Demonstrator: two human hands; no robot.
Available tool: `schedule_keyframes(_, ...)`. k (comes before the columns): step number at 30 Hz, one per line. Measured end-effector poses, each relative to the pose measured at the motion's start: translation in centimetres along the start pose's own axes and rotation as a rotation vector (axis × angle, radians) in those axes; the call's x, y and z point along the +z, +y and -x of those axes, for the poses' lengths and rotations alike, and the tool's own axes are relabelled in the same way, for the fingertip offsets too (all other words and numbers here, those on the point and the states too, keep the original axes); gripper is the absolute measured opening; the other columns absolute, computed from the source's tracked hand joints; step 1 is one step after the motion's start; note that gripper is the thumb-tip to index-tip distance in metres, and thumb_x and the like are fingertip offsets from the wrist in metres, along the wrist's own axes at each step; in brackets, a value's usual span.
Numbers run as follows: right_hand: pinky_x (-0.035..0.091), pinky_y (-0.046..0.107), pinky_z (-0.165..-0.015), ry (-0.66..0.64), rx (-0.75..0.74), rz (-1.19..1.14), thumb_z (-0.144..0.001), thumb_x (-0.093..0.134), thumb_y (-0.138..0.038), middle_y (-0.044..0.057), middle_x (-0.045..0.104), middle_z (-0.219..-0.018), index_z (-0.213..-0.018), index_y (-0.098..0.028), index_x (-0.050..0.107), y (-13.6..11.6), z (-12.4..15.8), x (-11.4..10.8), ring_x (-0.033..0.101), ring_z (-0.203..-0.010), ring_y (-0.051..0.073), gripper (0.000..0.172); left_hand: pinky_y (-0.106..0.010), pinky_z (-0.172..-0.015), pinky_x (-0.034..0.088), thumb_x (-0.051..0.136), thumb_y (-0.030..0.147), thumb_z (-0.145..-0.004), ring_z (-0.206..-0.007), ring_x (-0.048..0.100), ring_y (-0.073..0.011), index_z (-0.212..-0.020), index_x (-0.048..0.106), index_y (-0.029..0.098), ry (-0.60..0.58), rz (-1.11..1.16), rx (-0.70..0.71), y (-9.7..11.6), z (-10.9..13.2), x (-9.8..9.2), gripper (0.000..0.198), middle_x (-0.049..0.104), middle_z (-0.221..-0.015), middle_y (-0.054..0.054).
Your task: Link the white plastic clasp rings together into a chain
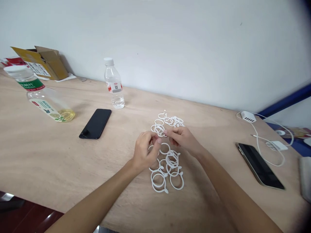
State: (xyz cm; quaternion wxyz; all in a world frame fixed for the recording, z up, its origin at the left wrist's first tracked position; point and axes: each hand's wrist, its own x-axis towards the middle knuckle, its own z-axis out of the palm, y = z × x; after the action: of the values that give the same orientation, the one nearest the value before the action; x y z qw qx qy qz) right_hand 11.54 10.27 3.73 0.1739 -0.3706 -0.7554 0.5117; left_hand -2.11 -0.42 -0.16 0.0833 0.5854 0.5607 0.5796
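Note:
My left hand (147, 150) hovers over the middle of the table with its fingers curled and the thumb near the index finger. Close to its right, my right hand (181, 138) has thumb and index finger pinched together. Whatever sits in either grip is too small or hidden to make out. Beneath and in front of the hands lies a near group of white plastic rings (177, 188), each with a small flat tab, several overlapping. Just beyond the fingertips is a far group of thinner-looking white rings (159, 122), tangled in a loose heap. My left hand partly covers some near rings.
A black phone (95, 124) and a clear water bottle (114, 82) are to the left, with a larger bottle of yellow liquid (46, 98) and a cardboard box (50, 63) beyond. At right are another phone (259, 165), a white charger (248, 116) and a cable (257, 145).

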Motion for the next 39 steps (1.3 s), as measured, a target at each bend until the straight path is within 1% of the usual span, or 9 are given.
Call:
schedule_keyframes(5,0.041,0.024,-0.047,0.191,-0.024,-0.183,-0.064,0.077,-0.039,-0.001,0.062,-0.058,-0.079,-0.016,0.065,0.5,2.7,-0.7,0.055,-0.050,0.012,0.030,-0.030,-0.067,0.040,0.038,0.034,-0.093,-0.065,0.054,-0.0155,-0.086,0.058,0.017,-0.016,-0.053,-0.161,0.2,-0.2,0.0,0.028,0.060,-0.069,-0.001)
schedule_keyframes(8,0.047,0.026,-0.054,0.261,-0.107,-0.197,-0.064,0.078,-0.033,0.001,0.064,-0.065,-0.079,-0.017,0.067,1.1,4.0,0.3,0.059,-0.058,0.014,0.025,-0.034,-0.073,0.037,0.032,0.036,-0.095,-0.066,0.058,-0.0168,-0.087,0.064,0.018,-0.099,-0.149,-0.106,0.2,-0.3,0.0,0.038,0.066,-0.068,-0.001)
schedule_keyframes(12,0.046,0.024,-0.049,0.335,-0.206,-0.134,-0.070,0.071,-0.025,0.000,0.062,-0.066,-0.076,-0.019,0.066,1.7,5.0,1.8,0.055,-0.054,0.011,0.011,-0.036,-0.074,0.035,0.023,0.037,-0.097,-0.061,0.058,-0.0168,-0.076,0.066,0.019,-0.242,-0.146,-0.073,0.0,-0.1,0.0,0.051,0.066,-0.060,-0.001)
schedule_keyframes(15,0.047,0.023,-0.052,0.352,-0.367,-0.061,-0.073,0.065,-0.017,0.000,0.061,-0.070,-0.076,-0.020,0.065,1.8,5.1,2.5,0.055,-0.058,0.011,0.004,-0.036,-0.070,0.034,0.018,0.041,-0.097,-0.054,0.050,-0.0158,-0.057,0.058,0.019,-0.353,-0.160,-0.025,-0.1,-0.2,0.1,0.061,0.064,-0.058,-0.002)
schedule_keyframes(18,0.048,0.022,-0.054,0.372,-0.436,-0.054,-0.074,0.062,-0.014,0.000,0.061,-0.072,-0.078,-0.021,0.064,1.8,5.0,2.9,0.056,-0.063,0.011,0.008,-0.035,-0.068,0.035,0.014,0.046,-0.097,-0.055,0.047,-0.0163,-0.056,0.052,0.019,-0.428,-0.177,0.010,0.0,-0.3,0.2,0.062,0.061,-0.058,-0.003)
schedule_keyframes(26,0.048,0.022,-0.054,0.204,-0.121,-0.446,-0.065,0.076,-0.028,0.000,0.062,-0.077,-0.091,-0.019,0.065,1.6,5.3,2.4,0.058,-0.065,0.012,0.029,-0.034,-0.065,0.038,0.009,0.045,-0.097,-0.053,0.044,-0.0167,-0.053,0.045,0.021,-0.433,-0.184,0.029,-0.4,-0.2,0.3,0.062,0.054,-0.051,-0.002)
schedule_keyframes(29,0.038,0.020,-0.043,0.130,-0.001,-0.505,-0.071,0.071,-0.039,-0.001,0.060,-0.064,-0.084,-0.016,0.067,1.2,5.3,2.1,0.049,-0.050,0.008,0.027,-0.033,-0.063,0.039,0.007,0.046,-0.097,-0.050,0.042,-0.0161,-0.053,0.046,0.020,-0.421,-0.176,0.029,-0.3,-0.2,0.3,0.064,0.050,-0.048,-0.001)
schedule_keyframes(33,0.033,0.020,-0.041,0.101,0.011,-0.494,-0.074,0.068,-0.045,-0.003,0.055,-0.054,-0.066,-0.015,0.064,1.1,5.1,2.2,0.043,-0.043,0.006,0.031,-0.032,-0.064,0.041,0.009,0.044,-0.097,-0.054,0.046,-0.0166,-0.058,0.051,0.020,-0.440,-0.160,0.004,0.0,-0.3,0.3,0.063,0.052,-0.053,-0.002)
schedule_keyframes(39,0.035,0.020,-0.041,0.148,0.018,-0.449,-0.075,0.066,-0.046,-0.003,0.054,-0.054,-0.065,-0.017,0.058,1.8,5.2,3.0,0.044,-0.044,0.007,0.032,-0.034,-0.066,0.042,0.013,0.037,-0.097,-0.056,0.051,-0.0173,-0.058,0.052,0.020,-0.461,-0.205,0.012,-0.4,-0.2,0.3,0.058,0.059,-0.056,-0.003)
